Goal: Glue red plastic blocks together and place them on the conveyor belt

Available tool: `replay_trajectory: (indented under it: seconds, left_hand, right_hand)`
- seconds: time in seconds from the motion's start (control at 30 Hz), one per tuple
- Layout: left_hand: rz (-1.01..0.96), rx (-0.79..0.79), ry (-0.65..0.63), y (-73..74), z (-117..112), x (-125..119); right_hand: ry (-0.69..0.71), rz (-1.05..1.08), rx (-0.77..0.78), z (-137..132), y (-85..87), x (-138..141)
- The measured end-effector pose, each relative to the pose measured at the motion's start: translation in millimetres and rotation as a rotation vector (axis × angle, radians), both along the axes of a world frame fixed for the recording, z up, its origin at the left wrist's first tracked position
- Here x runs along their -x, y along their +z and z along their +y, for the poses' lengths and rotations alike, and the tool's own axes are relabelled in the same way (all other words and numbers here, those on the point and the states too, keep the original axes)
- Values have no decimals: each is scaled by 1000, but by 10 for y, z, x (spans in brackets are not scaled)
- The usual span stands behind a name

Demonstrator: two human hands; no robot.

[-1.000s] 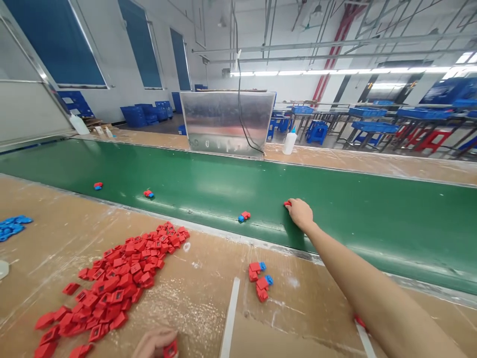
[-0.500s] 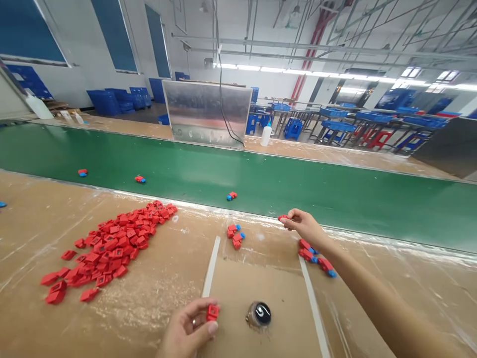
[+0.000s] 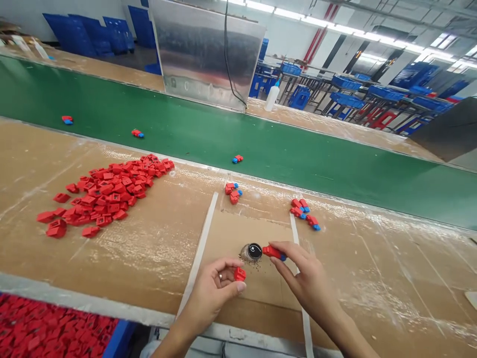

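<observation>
The left hand (image 3: 212,293) pinches a red piece (image 3: 240,274) between thumb and fingertips. The right hand (image 3: 303,276) holds a red-and-blue piece (image 3: 274,253) just beside a round black-topped object (image 3: 253,251), which sits on a cardboard sheet (image 3: 257,233) with dark specks scattered by it. White strips (image 3: 197,253) edge the cardboard on the desk (image 3: 372,283). Small clusters of red-and-blue pieces (image 3: 232,192) lie beyond the hands, and a large heap of red pieces (image 3: 104,194) lies to the left. More pieces sit on a green conveyor belt (image 3: 261,144).
</observation>
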State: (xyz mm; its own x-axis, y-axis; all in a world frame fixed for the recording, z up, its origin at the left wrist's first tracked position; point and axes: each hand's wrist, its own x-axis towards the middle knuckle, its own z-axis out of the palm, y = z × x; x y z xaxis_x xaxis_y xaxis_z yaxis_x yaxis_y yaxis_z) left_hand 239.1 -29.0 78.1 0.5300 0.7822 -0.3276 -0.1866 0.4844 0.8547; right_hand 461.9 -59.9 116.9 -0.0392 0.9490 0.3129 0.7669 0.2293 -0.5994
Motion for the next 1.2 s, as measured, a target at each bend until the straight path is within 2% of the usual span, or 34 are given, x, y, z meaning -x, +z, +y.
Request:
replay_trajectory:
  seconds: [0.17,0.67,1.0,1.2]
  left_hand:
    - [2,-20,-37,-33,-81,39]
    - [35,-79,-62,-28,-131,67]
    - [1,-92,-37,-35,-128,70]
    - [-30,-9,-36,-24,-138,84]
  right_hand:
    - [13,-107,-65,-43,11,59]
    - [68,-229,-60,-9,29,114]
    - [50,-230,-58,-58,35,89]
    - [-34,-92,-50,-206,164,123]
